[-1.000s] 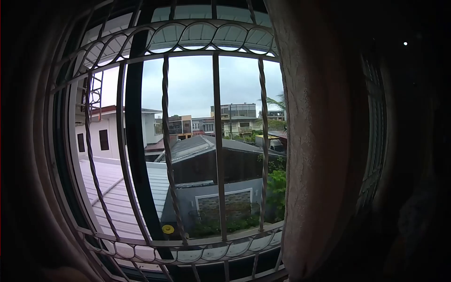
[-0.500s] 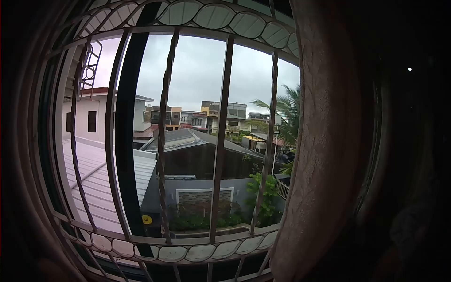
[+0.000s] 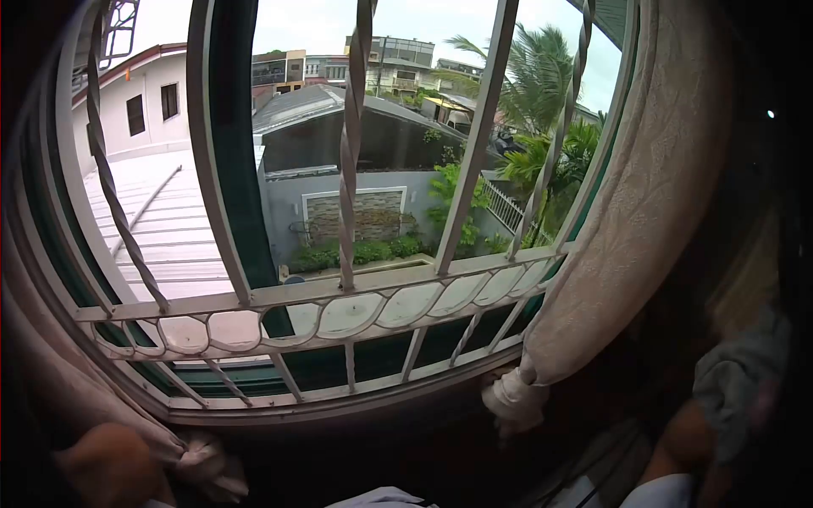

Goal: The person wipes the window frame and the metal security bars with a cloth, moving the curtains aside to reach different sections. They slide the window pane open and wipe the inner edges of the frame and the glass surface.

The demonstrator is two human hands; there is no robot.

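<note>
Neither of my hands shows its fingers. At the lower left a rounded patch of bare skin (image 3: pixel 114 461), like a bent elbow or knee, lies beside a knotted pale curtain (image 3: pixel 203 464). A similar bent limb (image 3: pixel 684 438) is at the lower right, near grey cloth (image 3: pixel 741 381) and white cloth (image 3: pixel 660 491). In front of me stands a window with a metal grille (image 3: pixel 356 284), its bars partly twisted and a looped band running along the lower part. On the right hangs a patterned curtain (image 3: pixel 644 212), tied in a knot at its bottom end.
Through the grille are a pale metal roof (image 3: pixel 169 212), a white house wall (image 3: pixel 152 102), a dark-walled building (image 3: pixel 356 140) and a grey garden wall (image 3: pixel 288 203). Palm leaves (image 3: pixel 542 80) rise at the right. The room around the window is dark.
My view has tilted downward, so the grille's lower band sits higher and its top has gone out of frame. The knotted curtain ends and bare limbs now show more clearly.
</note>
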